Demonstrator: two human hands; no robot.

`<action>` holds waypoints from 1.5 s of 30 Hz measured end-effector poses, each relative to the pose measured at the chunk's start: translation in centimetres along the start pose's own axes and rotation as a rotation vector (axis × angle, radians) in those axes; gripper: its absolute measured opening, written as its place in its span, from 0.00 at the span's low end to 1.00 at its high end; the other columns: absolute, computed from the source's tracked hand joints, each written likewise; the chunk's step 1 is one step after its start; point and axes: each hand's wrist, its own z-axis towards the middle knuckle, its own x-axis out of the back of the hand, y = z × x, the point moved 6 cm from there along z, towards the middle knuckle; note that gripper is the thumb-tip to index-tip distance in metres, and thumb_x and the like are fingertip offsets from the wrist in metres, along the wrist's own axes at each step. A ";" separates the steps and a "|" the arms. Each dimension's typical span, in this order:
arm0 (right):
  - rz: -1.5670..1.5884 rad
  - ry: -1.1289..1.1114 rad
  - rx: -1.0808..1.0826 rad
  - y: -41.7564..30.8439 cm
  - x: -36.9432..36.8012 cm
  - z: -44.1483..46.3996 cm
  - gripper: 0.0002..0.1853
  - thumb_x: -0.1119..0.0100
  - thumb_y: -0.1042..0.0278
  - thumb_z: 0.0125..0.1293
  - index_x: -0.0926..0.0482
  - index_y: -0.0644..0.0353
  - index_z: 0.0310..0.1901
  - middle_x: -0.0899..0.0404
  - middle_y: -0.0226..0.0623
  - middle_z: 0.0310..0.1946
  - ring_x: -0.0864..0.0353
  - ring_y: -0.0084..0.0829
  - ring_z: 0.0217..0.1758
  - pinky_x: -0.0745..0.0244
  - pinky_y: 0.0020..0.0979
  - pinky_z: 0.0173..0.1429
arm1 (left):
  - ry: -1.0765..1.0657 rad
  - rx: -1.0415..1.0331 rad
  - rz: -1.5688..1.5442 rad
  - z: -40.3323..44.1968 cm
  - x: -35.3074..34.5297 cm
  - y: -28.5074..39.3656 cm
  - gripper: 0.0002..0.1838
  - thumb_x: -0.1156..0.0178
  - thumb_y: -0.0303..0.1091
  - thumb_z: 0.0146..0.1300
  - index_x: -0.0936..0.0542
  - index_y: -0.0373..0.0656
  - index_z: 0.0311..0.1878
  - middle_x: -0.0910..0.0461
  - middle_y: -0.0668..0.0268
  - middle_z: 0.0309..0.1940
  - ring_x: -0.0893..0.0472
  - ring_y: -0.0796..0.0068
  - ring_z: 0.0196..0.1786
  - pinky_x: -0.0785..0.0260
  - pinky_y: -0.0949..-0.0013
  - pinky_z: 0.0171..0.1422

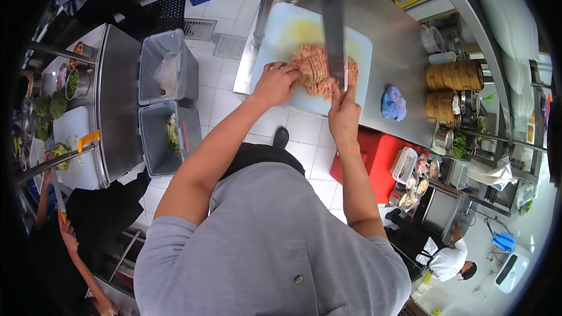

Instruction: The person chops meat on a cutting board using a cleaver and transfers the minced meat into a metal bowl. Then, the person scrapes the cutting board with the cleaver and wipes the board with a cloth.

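Right grip (345,107) closed on knife (335,32), blade across sliced meat (312,70) on white cutting board (359,47), tabletop (393,50) below; left grip (277,86) unclosed, fingertips touching meat's left side.

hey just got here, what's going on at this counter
Someone is cutting up what looks like meat on a white board. The right hand grips a knife, its blade over the meat; the left hand's fingertips rest at the meat's left edge. Close cut lines run through the pile. A blue cloth lies on the counter, right of the board.
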 end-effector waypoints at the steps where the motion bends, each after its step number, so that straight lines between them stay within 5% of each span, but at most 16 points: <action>1: 0.040 0.095 0.067 -1.2 1.1 -0.1 0.13 0.45 0.61 0.77 0.31 0.65 0.47 0.21 0.57 0.23 0.20 0.64 0.30 0.28 0.47 0.30 | -0.004 -0.018 0.017 -0.3 0.1 0.1 0.17 0.37 0.30 0.61 0.18 0.47 0.54 0.20 0.68 0.60 0.24 0.57 0.62 0.35 0.51 0.66; 4: 0.164 0.302 0.078 -2.7 1.6 -0.8 0.13 0.45 0.62 0.77 0.32 0.65 0.46 0.21 0.56 0.23 0.19 0.63 0.30 0.28 0.48 0.30 | 0.012 0.037 -0.066 -0.7 0.4 -0.1 0.15 0.38 0.30 0.61 0.17 0.48 0.51 0.20 0.68 0.58 0.24 0.58 0.63 0.37 0.48 0.68; 8: -0.352 -0.175 -0.152 5.9 -8.5 -1.2 0.20 0.48 0.52 0.77 0.35 0.64 0.50 0.19 0.67 0.29 0.18 0.70 0.35 0.24 0.60 0.37 | 0.009 0.030 -0.012 -1.0 -0.2 0.2 0.17 0.39 0.31 0.61 0.18 0.47 0.54 0.20 0.66 0.57 0.25 0.58 0.63 0.37 0.46 0.68; 14: -0.152 -0.202 -0.067 5.5 -6.3 0.3 0.22 0.50 0.48 0.78 0.33 0.64 0.48 0.21 0.72 0.27 0.19 0.73 0.36 0.25 0.63 0.38 | -0.098 0.054 0.051 -0.9 -0.3 -0.4 0.20 0.37 0.33 0.62 0.19 0.48 0.59 0.22 0.66 0.63 0.27 0.57 0.66 0.38 0.49 0.70; 19: 0.038 0.115 0.060 -2.7 1.5 -0.2 0.14 0.42 0.62 0.75 0.33 0.63 0.44 0.19 0.59 0.27 0.17 0.63 0.33 0.25 0.51 0.30 | -0.011 0.029 0.006 -1.3 0.8 -0.4 0.19 0.37 0.32 0.61 0.18 0.48 0.57 0.20 0.66 0.57 0.25 0.57 0.61 0.36 0.51 0.68; 22: 0.118 0.314 0.074 -4.0 2.3 -1.6 0.14 0.43 0.61 0.76 0.33 0.63 0.44 0.19 0.59 0.27 0.18 0.64 0.32 0.25 0.52 0.31 | 0.100 0.016 -0.031 -1.7 2.4 -0.3 0.16 0.37 0.32 0.62 0.17 0.48 0.54 0.20 0.67 0.52 0.23 0.58 0.55 0.33 0.55 0.63; 26: -0.251 -0.140 -0.121 6.2 -8.4 -1.9 0.17 0.47 0.54 0.77 0.35 0.62 0.49 0.19 0.65 0.27 0.18 0.68 0.33 0.25 0.61 0.35 | 0.154 0.028 -0.018 -2.4 3.2 -0.3 0.16 0.38 0.32 0.64 0.17 0.50 0.55 0.20 0.69 0.52 0.23 0.59 0.55 0.33 0.55 0.62; 29: -0.143 -0.160 -0.055 6.8 -8.1 -1.0 0.19 0.50 0.50 0.78 0.35 0.62 0.48 0.20 0.67 0.25 0.19 0.70 0.32 0.24 0.63 0.35 | 0.076 -0.021 0.009 -1.7 2.3 -0.1 0.18 0.37 0.34 0.64 0.18 0.52 0.58 0.22 0.69 0.61 0.25 0.59 0.61 0.35 0.53 0.66; 36: 0.008 -0.085 -0.027 -0.2 -1.3 -0.2 0.15 0.47 0.58 0.78 0.32 0.66 0.46 0.18 0.57 0.27 0.18 0.63 0.33 0.25 0.53 0.35 | -0.050 -0.018 0.052 -1.1 0.1 0.1 0.18 0.37 0.33 0.62 0.18 0.50 0.56 0.22 0.69 0.63 0.26 0.57 0.64 0.36 0.50 0.68; 40: 0.196 0.219 0.069 -3.0 1.1 -1.0 0.15 0.45 0.61 0.78 0.32 0.66 0.47 0.19 0.55 0.27 0.19 0.62 0.31 0.27 0.45 0.31 | 0.043 -0.016 -0.021 -1.8 1.1 -0.2 0.16 0.37 0.32 0.62 0.17 0.49 0.54 0.21 0.70 0.58 0.24 0.58 0.60 0.35 0.50 0.66; 42: -0.057 0.096 -0.096 1.7 -3.9 -1.4 0.18 0.47 0.55 0.77 0.33 0.65 0.46 0.19 0.63 0.27 0.17 0.64 0.32 0.25 0.56 0.33 | 0.145 -0.011 -0.043 -2.0 2.0 -0.1 0.15 0.37 0.31 0.61 0.17 0.48 0.52 0.20 0.69 0.53 0.24 0.60 0.57 0.35 0.51 0.64; 43: -0.247 -0.154 -0.172 4.5 -7.3 -1.4 0.22 0.49 0.48 0.77 0.33 0.65 0.48 0.19 0.67 0.28 0.17 0.67 0.35 0.23 0.59 0.37 | 0.156 -0.021 -0.057 -2.0 2.0 -0.1 0.15 0.37 0.31 0.61 0.18 0.47 0.52 0.21 0.68 0.53 0.24 0.59 0.56 0.35 0.50 0.64; 45: -0.263 -0.180 -0.177 6.5 -8.9 -2.1 0.23 0.50 0.47 0.77 0.33 0.65 0.49 0.19 0.68 0.29 0.18 0.68 0.37 0.23 0.61 0.39 | 0.117 -0.022 -0.011 -2.6 1.4 0.4 0.16 0.37 0.31 0.61 0.19 0.47 0.53 0.21 0.68 0.55 0.25 0.59 0.57 0.36 0.50 0.65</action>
